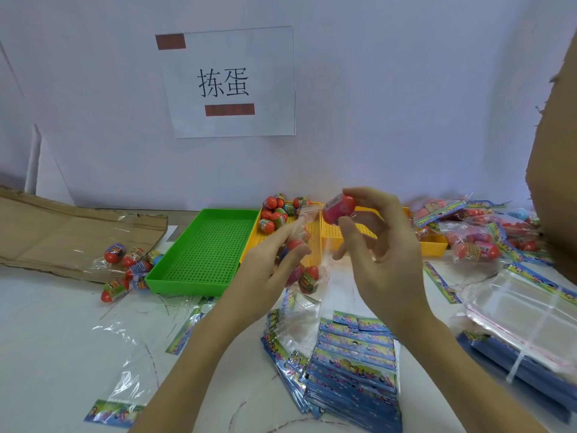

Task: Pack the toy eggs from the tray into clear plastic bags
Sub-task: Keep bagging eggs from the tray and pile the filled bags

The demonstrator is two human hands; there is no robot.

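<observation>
Glossy oval egg (335, 210) pinched above crinkly clear bag (307, 270).

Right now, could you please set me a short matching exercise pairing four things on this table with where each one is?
Things:
1. green tray
2. pink-wrapped egg
3. stack of empty bags
4. filled bags

Places:
A. in the right hand's grip
B. far right of the table
C. near edge, below the hands
D. left of the yellow tray

Pairs: 1-D, 2-A, 3-C, 4-B
</observation>
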